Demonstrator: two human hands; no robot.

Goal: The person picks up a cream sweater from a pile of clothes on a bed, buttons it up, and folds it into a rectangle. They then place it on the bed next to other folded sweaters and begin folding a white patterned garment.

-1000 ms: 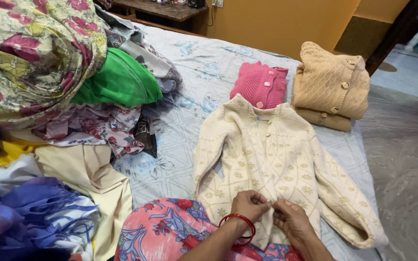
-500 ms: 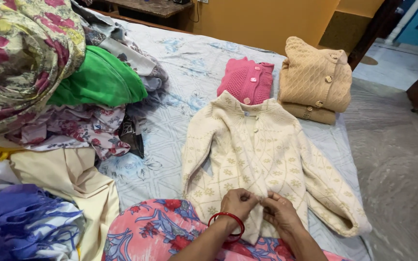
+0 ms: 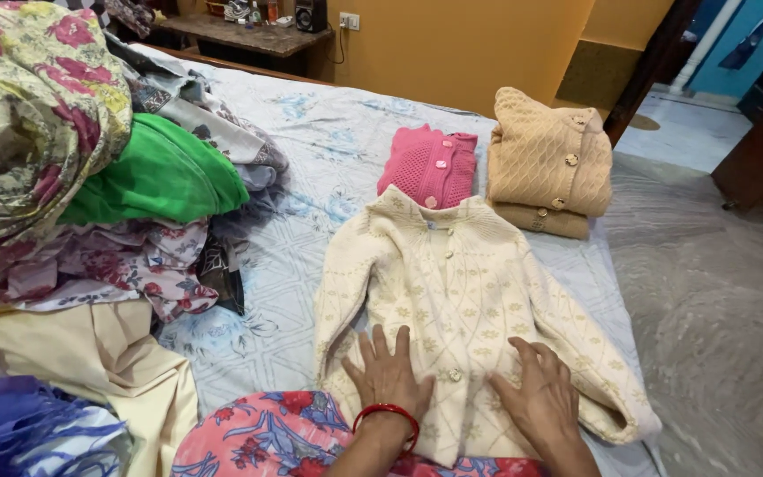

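Pressing flat, both hands (image 3: 390, 371) (image 3: 540, 393) rest on the cream cardigan (image 3: 452, 283).

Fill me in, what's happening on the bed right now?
A person has a cream cardigan spread face up on the bed, buttoned down the front. The left hand and right hand lie flat, palms down, on its lower part. Beyond the collar sit a folded pink cardigan and a folded tan cardigan. A heap of unfolded clothes lies to the left.
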